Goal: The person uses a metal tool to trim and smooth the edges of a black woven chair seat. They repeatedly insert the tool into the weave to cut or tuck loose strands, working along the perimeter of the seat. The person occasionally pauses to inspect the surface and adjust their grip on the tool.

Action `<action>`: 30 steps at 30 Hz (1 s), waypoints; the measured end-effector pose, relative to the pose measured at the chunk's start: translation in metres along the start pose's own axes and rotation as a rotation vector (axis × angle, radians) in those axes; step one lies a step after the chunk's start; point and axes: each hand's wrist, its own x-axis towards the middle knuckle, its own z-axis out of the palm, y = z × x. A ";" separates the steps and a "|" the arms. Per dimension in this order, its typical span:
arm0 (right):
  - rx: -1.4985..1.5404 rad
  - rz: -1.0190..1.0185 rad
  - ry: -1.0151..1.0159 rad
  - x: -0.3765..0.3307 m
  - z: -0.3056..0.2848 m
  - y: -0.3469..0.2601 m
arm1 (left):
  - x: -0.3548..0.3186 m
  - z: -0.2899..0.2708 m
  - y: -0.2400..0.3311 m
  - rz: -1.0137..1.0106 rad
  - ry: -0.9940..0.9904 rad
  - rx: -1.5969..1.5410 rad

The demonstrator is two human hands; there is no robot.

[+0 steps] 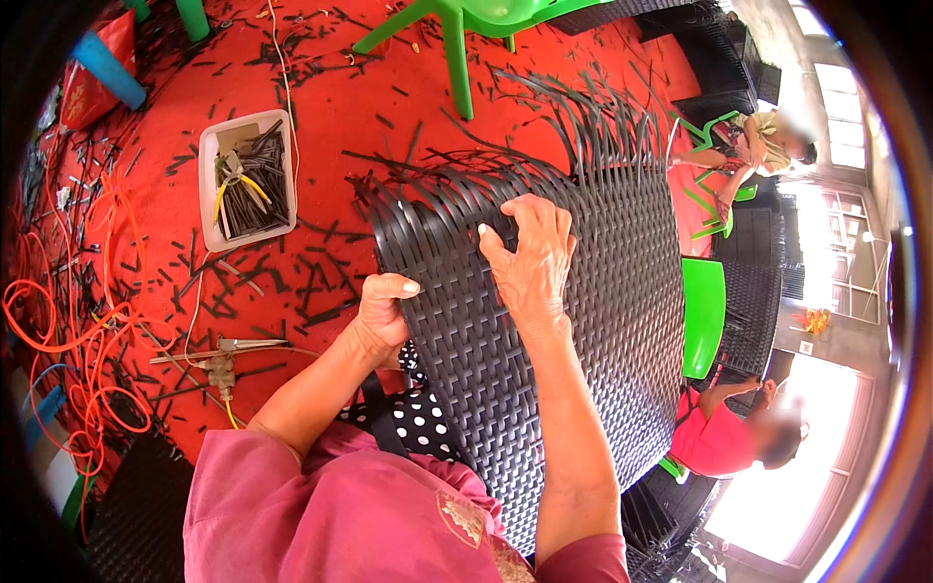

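Holding strips and pliers: tray [208, 155]

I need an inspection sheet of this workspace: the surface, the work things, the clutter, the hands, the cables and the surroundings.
Surface: red floor, littered.
Job's things: black woven panel, loose strip ends sticking out at its top edge.
Clutter: black strip offcuts scattered; white tray holding strips and yellow-handled pliers; metal air tool on the floor.
Hands: left hand grips the panel's left edge; right hand presses on its face, fingers curled.
Cables: orange hose in loops at the left.
Surroundings: green chair; two other people at the right.
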 end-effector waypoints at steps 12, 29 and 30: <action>-0.181 -0.042 -0.057 -0.015 0.024 0.005 | -0.001 -0.001 -0.002 0.033 0.020 -0.032; 0.152 0.152 -0.160 -0.015 0.019 0.026 | -0.003 0.002 0.000 0.037 0.015 0.031; 0.283 0.159 -0.084 -0.020 0.011 0.035 | -0.003 0.005 0.000 0.012 -0.009 0.017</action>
